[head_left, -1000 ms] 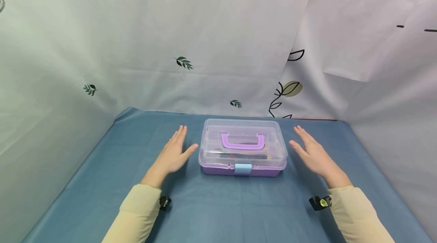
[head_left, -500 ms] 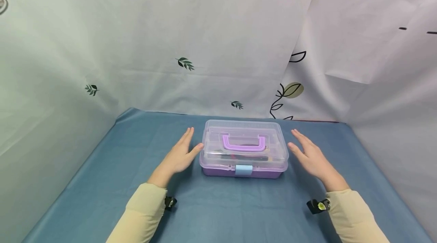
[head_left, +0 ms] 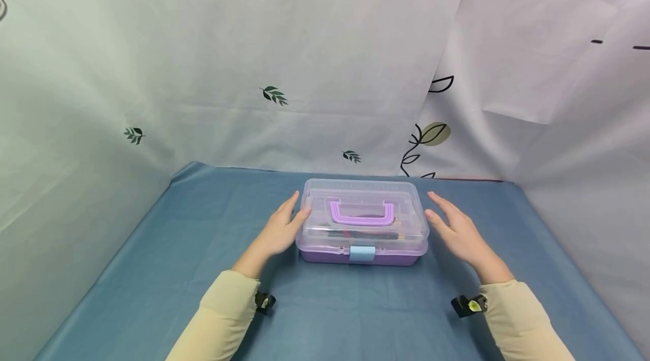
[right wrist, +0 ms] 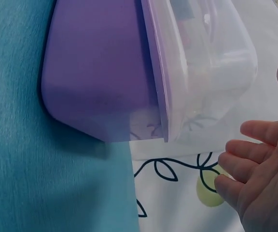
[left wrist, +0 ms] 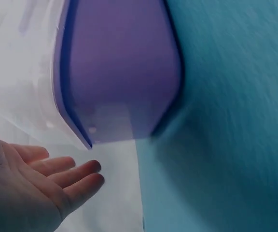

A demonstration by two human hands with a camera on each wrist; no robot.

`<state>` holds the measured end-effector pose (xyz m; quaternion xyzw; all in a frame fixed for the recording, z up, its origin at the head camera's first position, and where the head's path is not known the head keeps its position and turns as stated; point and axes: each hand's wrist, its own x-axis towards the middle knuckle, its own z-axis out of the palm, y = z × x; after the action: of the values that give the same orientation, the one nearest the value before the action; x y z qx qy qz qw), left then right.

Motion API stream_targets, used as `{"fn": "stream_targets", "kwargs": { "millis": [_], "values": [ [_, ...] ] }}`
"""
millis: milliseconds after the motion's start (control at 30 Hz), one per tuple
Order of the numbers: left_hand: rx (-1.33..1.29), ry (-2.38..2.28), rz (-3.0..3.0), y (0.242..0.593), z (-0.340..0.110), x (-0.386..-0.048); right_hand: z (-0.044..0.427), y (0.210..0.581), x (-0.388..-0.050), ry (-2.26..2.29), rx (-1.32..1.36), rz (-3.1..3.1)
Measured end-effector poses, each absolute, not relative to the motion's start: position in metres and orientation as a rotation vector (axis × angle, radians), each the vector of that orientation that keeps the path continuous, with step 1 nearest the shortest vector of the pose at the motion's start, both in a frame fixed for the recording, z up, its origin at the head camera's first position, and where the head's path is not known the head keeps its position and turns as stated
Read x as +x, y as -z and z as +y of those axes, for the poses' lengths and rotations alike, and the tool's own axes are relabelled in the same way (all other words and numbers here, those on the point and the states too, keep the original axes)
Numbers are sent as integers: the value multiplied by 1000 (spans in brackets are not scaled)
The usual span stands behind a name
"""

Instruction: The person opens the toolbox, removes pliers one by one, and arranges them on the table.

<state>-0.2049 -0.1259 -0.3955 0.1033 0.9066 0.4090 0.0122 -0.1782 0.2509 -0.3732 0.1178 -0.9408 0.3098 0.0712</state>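
Note:
A purple storage box (head_left: 315, 256) with a clear lid stands on the blue cloth in the head view. Its lid is down, with a purple carry handle (head_left: 361, 220) on top and a light blue latch (head_left: 362, 253) at the front. Pencil-like items show dimly through the lid. Close by its left end is my left hand (head_left: 278, 232), fingers extended and thumb apart; whether the thumb touches the lid I cannot tell. On the other side my right hand (head_left: 462, 237) has its fingers loosely straight, a small gap from the box. Neither hand holds anything.
Blue cloth (head_left: 355, 316) covers the table around the box. White fabric walls (head_left: 325, 56) with leaf prints rise behind and at both sides. A small black device (head_left: 265, 302) sits at the left wrist, and another black device (head_left: 468, 306) at the right.
My left hand has moved rightward up to the left end of the storage box. My right hand has shifted slightly left, closer to it. The box stays put.

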Motion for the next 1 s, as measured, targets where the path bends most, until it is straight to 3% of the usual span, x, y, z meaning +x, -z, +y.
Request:
{"fn": "stream_targets", "kwargs": {
  "millis": [667, 1000],
  "values": [
    [-221, -1673, 2369, 388, -115, -223, 243, 375, -175, -1078, 328, -2806],
    [-294, -1717, 2318, 397, -118, -221, 233, 374, -164, -1228, 346, -2678]
  ]
}}
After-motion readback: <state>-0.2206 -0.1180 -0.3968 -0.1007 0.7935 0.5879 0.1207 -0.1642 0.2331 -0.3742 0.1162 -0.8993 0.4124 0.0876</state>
